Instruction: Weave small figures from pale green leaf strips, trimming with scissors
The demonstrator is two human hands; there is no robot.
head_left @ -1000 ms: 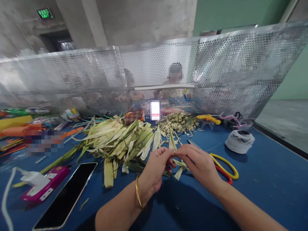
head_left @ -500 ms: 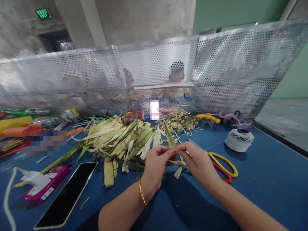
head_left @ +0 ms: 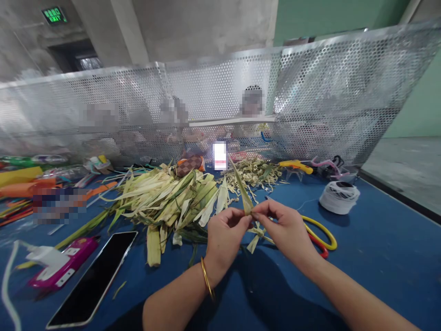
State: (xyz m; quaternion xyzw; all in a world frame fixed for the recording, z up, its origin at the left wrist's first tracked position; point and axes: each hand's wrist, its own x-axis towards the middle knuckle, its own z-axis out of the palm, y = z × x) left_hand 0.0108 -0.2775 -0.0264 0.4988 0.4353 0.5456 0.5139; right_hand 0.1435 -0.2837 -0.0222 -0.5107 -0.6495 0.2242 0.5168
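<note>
Between both hands a narrow, pointed corn husk [head_left: 243, 189] stands with its tip up and away from me. Its lower end is pinched by my left hand [head_left: 227, 239], which wears a gold bangle on the wrist. Fingertips of my right hand [head_left: 284, 232] close on the same lower end, nearly touching the left. Just below the fingers lies a small knotted husk piece [head_left: 255, 239], partly hidden. Scissors with yellow and red handles [head_left: 325, 234] lie behind my right hand, their blades mostly covered. A large heap of husks [head_left: 168, 197] is left of the hands.
A white thread spool [head_left: 339, 197] stands at right, near a yellow glue gun [head_left: 296, 165]. Husk scraps [head_left: 257, 174] lie at the back before a perforated metal screen [head_left: 220, 87]. At left are a black-screened phone [head_left: 94, 278] and a purple power strip [head_left: 64, 264]. People sit beyond the screen.
Both hands keep their pinch on the husk, with only slight shifts of the fingers. The whole view has moved a little, so things appear slightly further left and up.
</note>
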